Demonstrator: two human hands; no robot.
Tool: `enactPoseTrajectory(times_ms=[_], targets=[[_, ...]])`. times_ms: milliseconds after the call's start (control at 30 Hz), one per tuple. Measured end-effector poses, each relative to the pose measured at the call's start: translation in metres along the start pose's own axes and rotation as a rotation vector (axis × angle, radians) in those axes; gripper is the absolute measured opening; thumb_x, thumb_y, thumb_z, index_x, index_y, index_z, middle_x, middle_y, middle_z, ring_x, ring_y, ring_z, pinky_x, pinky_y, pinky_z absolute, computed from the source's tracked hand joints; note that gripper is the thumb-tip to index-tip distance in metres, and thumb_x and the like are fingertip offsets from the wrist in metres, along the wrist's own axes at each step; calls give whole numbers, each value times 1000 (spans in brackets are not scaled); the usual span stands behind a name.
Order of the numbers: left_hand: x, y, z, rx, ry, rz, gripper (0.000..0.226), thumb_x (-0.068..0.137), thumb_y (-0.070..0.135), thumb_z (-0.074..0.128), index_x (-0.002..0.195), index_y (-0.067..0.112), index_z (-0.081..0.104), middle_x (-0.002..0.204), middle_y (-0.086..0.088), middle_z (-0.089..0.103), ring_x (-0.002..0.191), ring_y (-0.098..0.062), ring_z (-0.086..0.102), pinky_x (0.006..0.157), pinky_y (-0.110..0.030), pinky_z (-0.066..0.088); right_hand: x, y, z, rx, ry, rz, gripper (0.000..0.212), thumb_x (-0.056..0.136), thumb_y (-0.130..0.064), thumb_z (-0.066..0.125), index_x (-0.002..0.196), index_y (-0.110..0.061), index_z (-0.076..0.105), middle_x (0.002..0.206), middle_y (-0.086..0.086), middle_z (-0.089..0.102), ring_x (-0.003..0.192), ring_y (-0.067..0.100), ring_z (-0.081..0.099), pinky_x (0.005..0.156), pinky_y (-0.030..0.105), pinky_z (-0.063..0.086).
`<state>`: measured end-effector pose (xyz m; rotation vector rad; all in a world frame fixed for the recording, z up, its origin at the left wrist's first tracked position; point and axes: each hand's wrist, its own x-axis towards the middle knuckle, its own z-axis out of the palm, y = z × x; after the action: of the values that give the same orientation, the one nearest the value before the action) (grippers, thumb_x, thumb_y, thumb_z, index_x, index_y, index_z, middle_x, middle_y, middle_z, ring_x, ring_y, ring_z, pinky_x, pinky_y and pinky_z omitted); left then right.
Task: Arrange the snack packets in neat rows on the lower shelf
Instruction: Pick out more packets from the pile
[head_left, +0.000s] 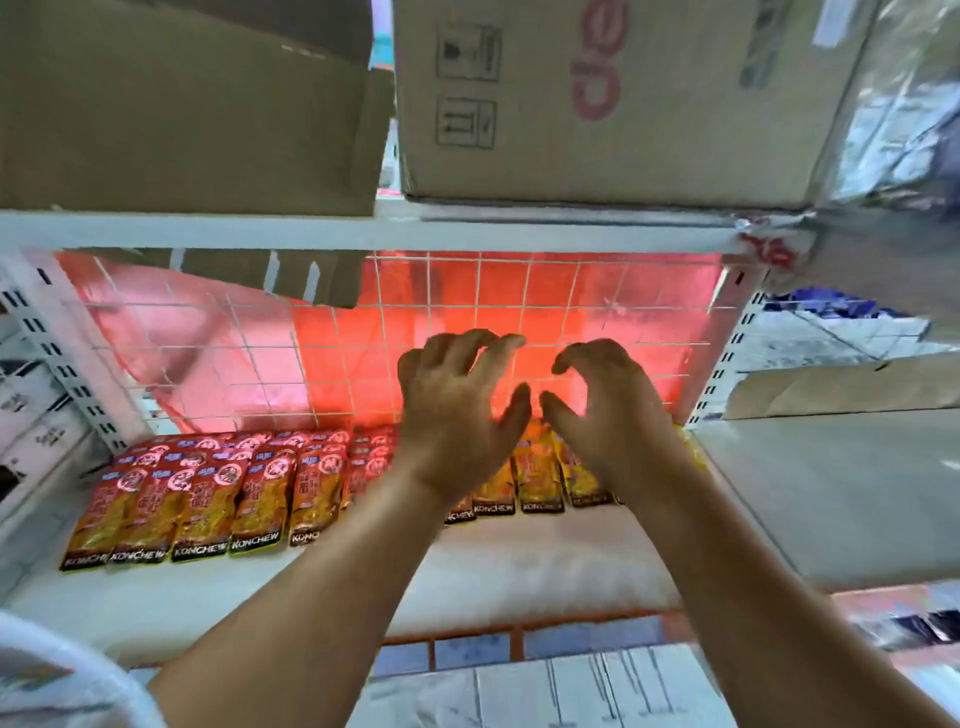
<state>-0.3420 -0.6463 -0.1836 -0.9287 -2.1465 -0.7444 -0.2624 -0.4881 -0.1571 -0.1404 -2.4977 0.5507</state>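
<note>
While both hands hover above the lower shelf (519, 561) | left hand (457, 415), right hand (608, 421): each grip wide, fingers bent, holding nothing | snack packets (208, 499): overlapping rows along the lower shelf's back | judged nearly done; rows beneath the hands partly hidden, unchecked.

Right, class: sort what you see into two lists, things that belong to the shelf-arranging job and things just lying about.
Belong: red snack packets, yellow snack packets, lower shelf, left hand, right hand.
Lying about: left cardboard box, right cardboard box, wire grid, cardboard sheet.
</note>
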Motion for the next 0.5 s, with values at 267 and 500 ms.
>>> enactPoseTrajectory(times_ms=[267, 500], targets=[[67, 167, -15, -63, 159, 200, 44, 90, 40, 61, 129, 23, 66, 123, 0, 66, 111, -30, 58, 94, -44, 43, -27, 40, -184, -55, 277, -70, 29, 78, -33, 68, 102, -17, 67, 103, 5, 64, 93, 26, 60, 82, 35, 45], [111, 310, -20, -86, 72, 377, 49, 89, 43, 52, 133, 24, 61, 129, -2, 61, 114, -31, 56, 97, -47, 43, -80, 94, -321, -215, 360, -8, 27, 86, -25, 73, 110, -17, 66, 107, 4, 60, 98, 24, 58, 82, 25, 37]])
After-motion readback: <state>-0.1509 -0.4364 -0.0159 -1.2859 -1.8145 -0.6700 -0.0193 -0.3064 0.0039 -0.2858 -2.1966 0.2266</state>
